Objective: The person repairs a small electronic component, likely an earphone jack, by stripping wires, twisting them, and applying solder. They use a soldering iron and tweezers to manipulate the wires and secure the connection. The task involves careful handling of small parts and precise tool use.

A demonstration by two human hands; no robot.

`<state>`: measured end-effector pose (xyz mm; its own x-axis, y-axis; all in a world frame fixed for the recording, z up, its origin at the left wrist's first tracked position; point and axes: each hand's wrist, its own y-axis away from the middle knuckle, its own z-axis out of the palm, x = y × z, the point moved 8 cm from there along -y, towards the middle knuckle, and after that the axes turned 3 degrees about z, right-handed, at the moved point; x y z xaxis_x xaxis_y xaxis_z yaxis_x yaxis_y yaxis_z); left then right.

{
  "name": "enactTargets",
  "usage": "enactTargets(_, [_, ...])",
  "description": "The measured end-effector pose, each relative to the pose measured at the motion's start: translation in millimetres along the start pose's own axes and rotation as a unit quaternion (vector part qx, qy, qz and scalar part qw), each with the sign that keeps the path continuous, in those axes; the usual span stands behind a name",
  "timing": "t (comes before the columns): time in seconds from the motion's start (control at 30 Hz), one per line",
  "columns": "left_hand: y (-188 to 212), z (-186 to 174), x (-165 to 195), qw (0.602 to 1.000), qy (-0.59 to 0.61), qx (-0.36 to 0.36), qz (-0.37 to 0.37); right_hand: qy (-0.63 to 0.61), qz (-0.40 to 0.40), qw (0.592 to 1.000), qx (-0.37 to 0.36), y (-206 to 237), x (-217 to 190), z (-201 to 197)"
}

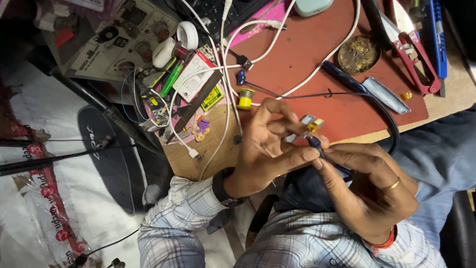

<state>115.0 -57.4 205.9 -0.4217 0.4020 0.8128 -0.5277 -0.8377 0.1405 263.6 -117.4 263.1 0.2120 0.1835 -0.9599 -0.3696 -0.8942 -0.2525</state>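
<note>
Hands, 2, bare, working close together over the near edge of the table (218,144), raised just above the lap so the small part sits directly under the head camera.

Left hand (265,149): fingers curled, thumb and forefinger pinched toward the small dark-blue plug (313,141); remaining fingers fanned upward, apparently to keep clear of the work. Wrist carries a dark watch band.

Right hand (372,191): fingers closed, fingertips meeting the same plug from the other side; ring on 1 finger, orange thread at the wrist. Whether it grips the plug itself or only the cable behind it cannot be told.

Red mat (317,54): covers the far half of the table, likely as a work surface for soldering.

Meter box (119,47): grey, with dials, far left, well apart from both hands.

Black cable (357,92): runs across the mat and loops down toward the plug.

Red-handled snips (416,57): far right on the mat, within reach of the right hand.

Round tin (358,53): holds brass-coloured wool, probably for tip cleaning.

Yellow spool (245,99): upright, just beyond the left hand's fingertips.

Dark-blue plug: between the 2 hands, touching both, beside a small yellow-and-silver piece (311,124) just above it.
</note>
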Motion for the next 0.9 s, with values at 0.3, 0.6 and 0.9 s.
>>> enactTargets(0.3, [-2, 0, -11, 0.991, 0.113, -0.027, -0.072, 0.015, -0.013, 1.000, -0.005, -4, -4, -2])
enactTargets(0.6, [-3, -11, -10, 0.999, -0.019, -0.037, -0.010, 0.025, -0.001, 0.999, -0.043, -11, -4, -6])
enactTargets(0.9, [-5, -15, -13, 0.999, -0.021, 0.004, -0.027, 0.039, -0.047, 0.997, -0.047, -19, -14, -5])
